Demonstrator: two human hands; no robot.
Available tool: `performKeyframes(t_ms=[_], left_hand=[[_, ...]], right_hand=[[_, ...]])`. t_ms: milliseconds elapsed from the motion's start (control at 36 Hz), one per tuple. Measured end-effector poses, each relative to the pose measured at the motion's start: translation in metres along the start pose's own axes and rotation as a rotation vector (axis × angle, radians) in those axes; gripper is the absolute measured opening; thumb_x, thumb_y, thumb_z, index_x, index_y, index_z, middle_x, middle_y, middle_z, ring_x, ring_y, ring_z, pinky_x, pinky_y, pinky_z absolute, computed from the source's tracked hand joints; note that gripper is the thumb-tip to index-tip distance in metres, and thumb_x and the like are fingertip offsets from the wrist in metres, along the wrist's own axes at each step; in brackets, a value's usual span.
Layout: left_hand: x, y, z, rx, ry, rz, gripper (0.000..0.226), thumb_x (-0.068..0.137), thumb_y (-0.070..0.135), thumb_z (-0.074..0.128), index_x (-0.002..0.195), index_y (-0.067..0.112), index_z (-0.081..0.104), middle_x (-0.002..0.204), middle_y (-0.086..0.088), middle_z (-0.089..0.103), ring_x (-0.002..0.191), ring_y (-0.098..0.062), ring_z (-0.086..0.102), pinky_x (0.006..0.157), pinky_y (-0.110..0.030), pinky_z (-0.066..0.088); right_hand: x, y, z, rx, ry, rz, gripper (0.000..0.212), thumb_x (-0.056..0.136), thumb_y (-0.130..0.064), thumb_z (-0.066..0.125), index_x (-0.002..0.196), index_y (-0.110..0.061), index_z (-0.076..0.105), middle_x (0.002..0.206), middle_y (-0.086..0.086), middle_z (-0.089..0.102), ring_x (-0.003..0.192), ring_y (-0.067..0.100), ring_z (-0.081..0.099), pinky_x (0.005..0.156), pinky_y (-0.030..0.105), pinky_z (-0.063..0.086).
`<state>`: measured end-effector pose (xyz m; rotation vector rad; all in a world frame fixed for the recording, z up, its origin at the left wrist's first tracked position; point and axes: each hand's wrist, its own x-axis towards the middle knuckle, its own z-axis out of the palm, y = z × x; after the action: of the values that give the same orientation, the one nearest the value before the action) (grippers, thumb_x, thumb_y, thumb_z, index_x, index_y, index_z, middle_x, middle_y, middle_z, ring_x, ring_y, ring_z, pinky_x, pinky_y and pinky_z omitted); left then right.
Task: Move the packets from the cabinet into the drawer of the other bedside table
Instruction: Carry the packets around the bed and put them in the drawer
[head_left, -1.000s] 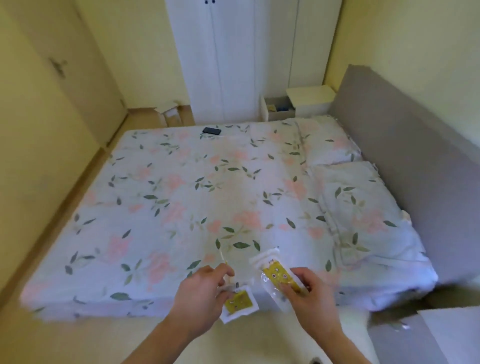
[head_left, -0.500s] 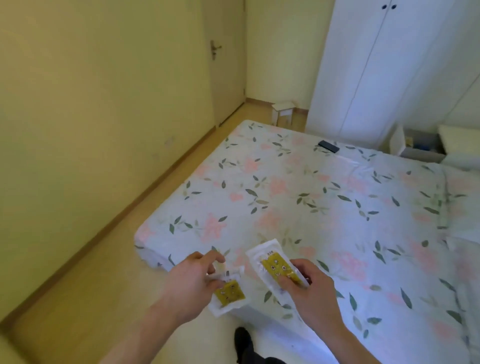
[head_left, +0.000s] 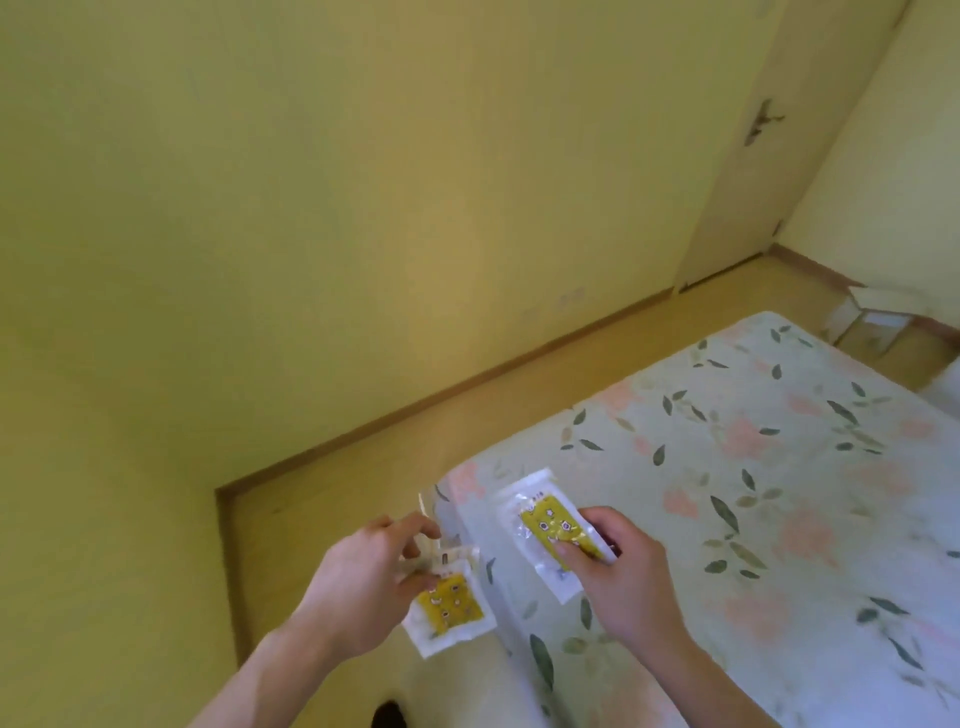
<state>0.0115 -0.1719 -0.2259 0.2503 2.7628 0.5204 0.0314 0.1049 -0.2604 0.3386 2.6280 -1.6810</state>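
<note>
Both hands are full here. The left hand (head_left: 363, 587) pinches a clear packet with a yellow label (head_left: 449, 605) between thumb and fingers, and the right hand (head_left: 618, 577) grips a second yellow-label packet (head_left: 545, 525) the same way, held up over the corner of the bed (head_left: 753, 467). The bed has a floral sheet with pink blooms and green leaves. Yellow walls (head_left: 311, 208), wood floor (head_left: 519, 405) with a brown skirting, and a closed door (head_left: 748, 140) in the far corner.

Yellow walls (head_left: 311, 208); white packets (head_left: 452, 605) with yellow printed panels; pale bedsheet (head_left: 753, 467) patterned with pink flowers, green leaves.
</note>
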Motion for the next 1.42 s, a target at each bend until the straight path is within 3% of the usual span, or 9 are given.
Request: performKeyframes(t_ms=[111, 278, 333, 417, 472, 556, 944, 1167, 1417], left_hand=[[0.044, -0.052, -0.025, -0.028, 0.01, -0.036, 0.04, 0.087, 0.05, 0.071, 0.122, 0.047, 0.051, 0.1, 0.023, 0.058, 0.082, 0.001, 0.057, 0.064, -0.013, 0.037], [0.119, -0.126, -0.08, -0.056, 0.01, -0.026, 0.034, 0.088, 0.048, 0.069, 0.118, 0.045, 0.054, 0.1, 0.022, 0.058, 0.083, -0.005, 0.057, 0.069, -0.02, 0.042], [0.144, -0.146, -0.102, -0.049, 0.001, 0.0, 0.032, 0.089, 0.046, 0.068, 0.118, 0.044, 0.055, 0.1, 0.021, 0.058, 0.083, -0.005, 0.056, 0.068, -0.02, 0.04], [0.183, -0.167, -0.135, -0.022, -0.007, 0.057, 0.032, 0.09, 0.044, 0.068, 0.12, 0.042, 0.056, 0.101, 0.018, 0.058, 0.084, -0.006, 0.056, 0.074, -0.024, 0.046], [0.211, -0.176, -0.157, -0.009, -0.001, 0.091, 0.032, 0.09, 0.042, 0.068, 0.12, 0.041, 0.057, 0.103, 0.016, 0.06, 0.084, -0.005, 0.055, 0.074, -0.024, 0.047], [0.257, -0.182, -0.182, -0.015, 0.004, 0.129, 0.031, 0.09, 0.043, 0.068, 0.118, 0.044, 0.055, 0.102, 0.019, 0.058, 0.087, -0.003, 0.055, 0.064, -0.012, 0.034], [0.491, -0.167, -0.243, 0.062, -0.043, 0.269, 0.03, 0.089, 0.041, 0.069, 0.115, 0.044, 0.054, 0.095, 0.021, 0.055, 0.087, -0.001, 0.05, 0.074, -0.02, 0.035], [0.61, -0.132, -0.278, 0.094, -0.068, 0.364, 0.027, 0.09, 0.045, 0.067, 0.113, 0.045, 0.054, 0.098, 0.021, 0.056, 0.088, 0.0, 0.052, 0.077, -0.019, 0.037], [0.748, -0.085, -0.293, 0.119, -0.186, 0.512, 0.024, 0.09, 0.045, 0.068, 0.11, 0.047, 0.054, 0.096, 0.023, 0.054, 0.084, 0.002, 0.053, 0.074, -0.015, 0.036]], right_hand=[[0.062, -0.027, 0.049, -0.019, -0.056, -0.026, 0.015, 0.083, -0.019, 0.08, 0.091, -0.028, 0.071, 0.074, -0.007, 0.07, 0.067, 0.018, 0.061, 0.06, 0.029, 0.046], [0.137, -0.075, 0.124, 0.013, -0.033, -0.012, 0.019, 0.084, -0.011, 0.079, 0.086, -0.028, 0.071, 0.073, -0.01, 0.071, 0.064, 0.009, 0.062, 0.057, 0.017, 0.043], [0.157, -0.091, 0.145, 0.039, 0.001, 0.012, 0.018, 0.083, -0.011, 0.079, 0.087, -0.027, 0.072, 0.074, -0.009, 0.072, 0.066, 0.011, 0.063, 0.059, 0.019, 0.045], [0.187, -0.109, 0.167, 0.066, 0.063, 0.04, 0.014, 0.082, -0.014, 0.08, 0.086, -0.025, 0.072, 0.075, -0.006, 0.071, 0.071, 0.02, 0.063, 0.067, 0.034, 0.049], [0.207, -0.122, 0.174, 0.077, 0.087, 0.054, 0.013, 0.083, -0.015, 0.079, 0.086, -0.025, 0.072, 0.074, -0.007, 0.071, 0.069, 0.018, 0.062, 0.066, 0.034, 0.048], [0.24, -0.139, 0.179, 0.092, 0.119, 0.09, 0.013, 0.082, -0.016, 0.078, 0.086, -0.027, 0.074, 0.071, -0.008, 0.07, 0.062, 0.012, 0.059, 0.063, 0.031, 0.046], [0.441, -0.143, 0.183, 0.198, 0.277, 0.203, 0.016, 0.082, -0.019, 0.083, 0.093, -0.028, 0.075, 0.085, -0.01, 0.078, 0.078, 0.01, 0.073, 0.072, 0.033, 0.056], [0.541, -0.158, 0.156, 0.197, 0.312, 0.215, 0.019, 0.085, -0.018, 0.081, 0.096, -0.031, 0.073, 0.085, -0.019, 0.076, 0.075, -0.002, 0.07, 0.067, 0.019, 0.052], [0.64, -0.165, 0.123, 0.205, 0.492, 0.252, 0.018, 0.086, -0.02, 0.08, 0.097, -0.032, 0.073, 0.086, -0.019, 0.076, 0.077, -0.001, 0.07, 0.068, 0.02, 0.052]])
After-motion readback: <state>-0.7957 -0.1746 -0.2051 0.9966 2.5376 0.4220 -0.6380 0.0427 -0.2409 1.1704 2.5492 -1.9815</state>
